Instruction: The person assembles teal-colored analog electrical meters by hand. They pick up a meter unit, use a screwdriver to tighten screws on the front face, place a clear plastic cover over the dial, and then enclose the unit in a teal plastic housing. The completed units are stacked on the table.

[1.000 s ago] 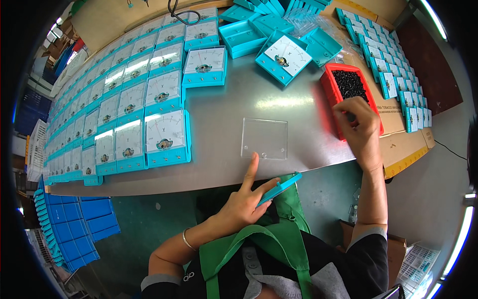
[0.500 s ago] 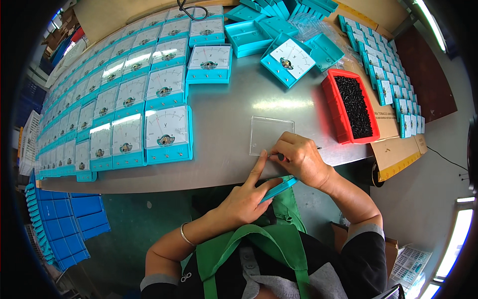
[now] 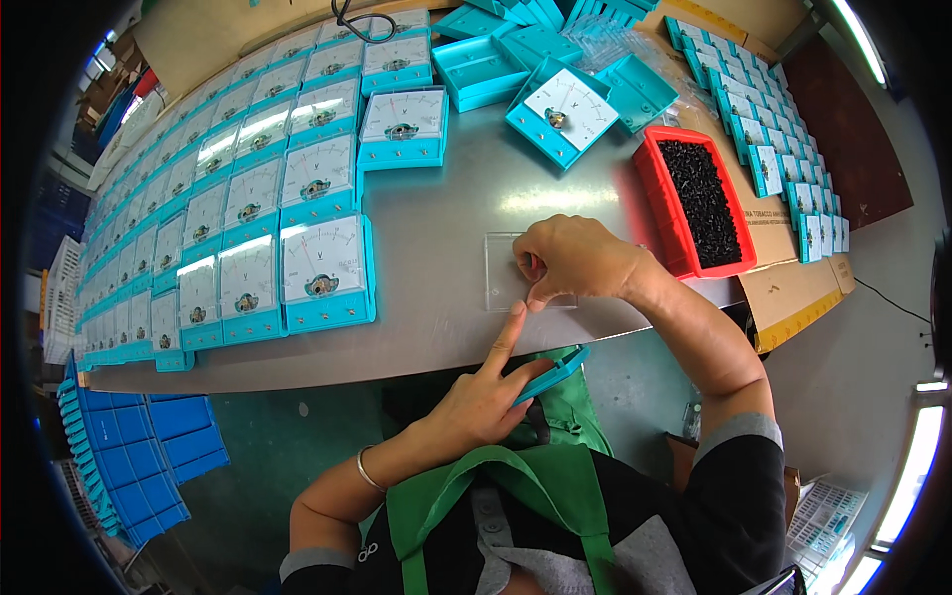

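Observation:
A clear, shallow plastic cover [image 3: 499, 260] lies flat near the front edge of the metal table. Over its right part is my right hand [image 3: 583, 256], fingers curled into a pinch; whatever they hold is hidden behind them. My left hand [image 3: 468, 405], just off the table's front edge, grips a teal plastic part [image 3: 558, 375] between the thumb and the folded fingers. Its index finger stretches forward, and the tip meets my right fingertips by the cover's near edge.
Rows of teal dial meters [image 3: 319, 266] fill the table's left. A red bin [image 3: 666, 223] of small black parts [image 3: 702, 198] stands to the right. Behind are a tilted meter [image 3: 570, 107] and empty teal housings [image 3: 478, 71]. More meters [image 3: 769, 171] line cardboard at far right.
My right hand has moved forward and arched over the cover, with its wrist turned. The dark bit seen between its fingers is now hidden. My left hand keeps its grip on the teal part.

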Available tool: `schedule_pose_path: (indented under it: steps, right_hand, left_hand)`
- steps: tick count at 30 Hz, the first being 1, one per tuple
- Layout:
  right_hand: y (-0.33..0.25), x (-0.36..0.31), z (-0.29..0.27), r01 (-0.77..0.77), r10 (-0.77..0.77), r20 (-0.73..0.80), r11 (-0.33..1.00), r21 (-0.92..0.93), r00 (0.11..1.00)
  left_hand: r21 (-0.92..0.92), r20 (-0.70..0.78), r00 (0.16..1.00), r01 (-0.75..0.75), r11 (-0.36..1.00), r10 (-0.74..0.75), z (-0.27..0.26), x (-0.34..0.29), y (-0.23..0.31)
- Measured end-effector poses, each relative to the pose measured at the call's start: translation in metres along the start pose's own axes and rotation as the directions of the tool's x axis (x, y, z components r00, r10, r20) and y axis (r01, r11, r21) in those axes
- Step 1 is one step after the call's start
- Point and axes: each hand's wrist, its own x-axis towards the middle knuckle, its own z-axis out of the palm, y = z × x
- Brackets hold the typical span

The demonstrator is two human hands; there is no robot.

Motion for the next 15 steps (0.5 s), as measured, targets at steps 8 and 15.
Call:
schedule_pose_path:
  steps: [8,15]
  right_hand:
    - [-0.025,-0.034,0.025,0.593,-0.056,-0.749,0.652,0.474,0.660]
    - [-0.026,-0.025,0.050,0.774,0.156,-0.844,0.341,0.533,0.513]
  left_hand:
    - [0.014,-0.027,0.998,0.051,0.999,-0.051,-0.002,-0.003,0.003]
    - [0.007,-0.055,0.998,-0.026,1.000,0.026,-0.002,-0.001,0.004]
